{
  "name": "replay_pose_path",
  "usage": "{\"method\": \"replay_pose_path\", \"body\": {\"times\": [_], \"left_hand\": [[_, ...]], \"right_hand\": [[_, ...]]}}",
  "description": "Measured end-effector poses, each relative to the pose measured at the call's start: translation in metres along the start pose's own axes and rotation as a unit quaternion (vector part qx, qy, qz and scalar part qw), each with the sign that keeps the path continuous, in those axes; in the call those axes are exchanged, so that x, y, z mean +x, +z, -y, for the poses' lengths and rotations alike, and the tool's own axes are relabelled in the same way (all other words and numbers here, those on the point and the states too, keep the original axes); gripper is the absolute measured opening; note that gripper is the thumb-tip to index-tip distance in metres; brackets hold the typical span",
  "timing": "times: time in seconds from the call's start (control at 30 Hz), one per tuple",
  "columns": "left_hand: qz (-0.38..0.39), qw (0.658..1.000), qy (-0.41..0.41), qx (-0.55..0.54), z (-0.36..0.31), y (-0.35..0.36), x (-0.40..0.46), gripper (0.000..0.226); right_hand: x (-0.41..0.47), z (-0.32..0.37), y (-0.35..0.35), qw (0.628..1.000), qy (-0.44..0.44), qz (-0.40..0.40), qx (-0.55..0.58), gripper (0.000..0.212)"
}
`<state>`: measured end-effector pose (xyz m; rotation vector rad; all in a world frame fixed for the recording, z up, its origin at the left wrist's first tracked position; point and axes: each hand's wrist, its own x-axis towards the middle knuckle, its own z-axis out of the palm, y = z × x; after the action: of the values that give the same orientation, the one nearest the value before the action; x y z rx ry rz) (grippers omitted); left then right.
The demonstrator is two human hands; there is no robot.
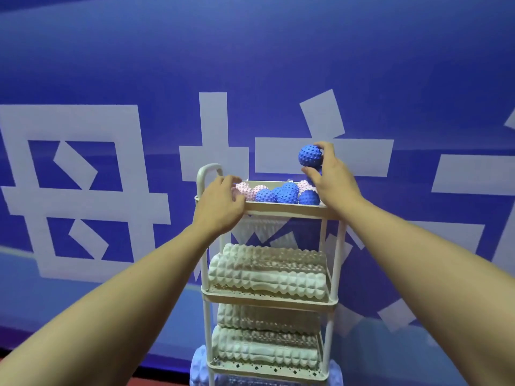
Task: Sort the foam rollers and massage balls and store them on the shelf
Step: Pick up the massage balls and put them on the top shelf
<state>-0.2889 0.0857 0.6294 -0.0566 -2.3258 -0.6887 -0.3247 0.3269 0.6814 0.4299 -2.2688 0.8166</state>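
Observation:
A white three-tier shelf cart [281, 208] stands in front of me. Its top tray holds several spiky massage balls, blue ones [287, 194] and pink ones [245, 189]. My right hand [331, 176] pinches a blue spiky ball [310, 155] above the tray's right end, with a second blue ball partly hidden behind its palm. My left hand [223, 201] rests on the tray's front left rim, fingers curled over the edge beside a pink ball. White ridged foam rollers [267, 271] fill the middle tier, and more white rollers [264, 344] lie on the bottom tier.
A blue wall banner with large white characters [83, 190] stands right behind the cart. The cart's handle [209, 169] rises at its back left. Light blue foam rollers [199, 366] lie on the red floor at the cart's base.

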Motion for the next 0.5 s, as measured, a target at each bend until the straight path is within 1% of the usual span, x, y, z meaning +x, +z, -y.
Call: {"method": "replay_pose_path", "body": {"times": [0.2, 0.27, 0.33, 0.4, 0.5], "left_hand": [[-0.007, 0.998, 0.038, 0.054, -0.015, 0.01, -0.001, 0.04], [0.01, 0.996, 0.058, 0.069, -0.019, 0.013, -0.002, 0.043], [0.036, 0.99, 0.079, 0.112, -0.019, 0.016, -0.003, 0.047], [0.052, 0.984, 0.086, 0.149, -0.015, 0.018, -0.004, 0.05], [0.058, 0.98, 0.088, 0.167, -0.014, 0.018, -0.004, 0.053]], "right_hand": [[0.004, 0.001, 0.0, 0.996, -0.015, 0.021, -0.091, 0.044], [0.005, 0.002, 0.0, 0.993, -0.014, 0.028, -0.11, 0.044], [0.006, 0.001, 0.0, 0.992, -0.013, 0.038, -0.123, 0.045], [0.006, 0.0, -0.002, 0.994, -0.01, 0.034, -0.105, 0.047], [0.007, -0.004, -0.005, 1.0, 0.009, 0.019, -0.013, 0.05]]}}
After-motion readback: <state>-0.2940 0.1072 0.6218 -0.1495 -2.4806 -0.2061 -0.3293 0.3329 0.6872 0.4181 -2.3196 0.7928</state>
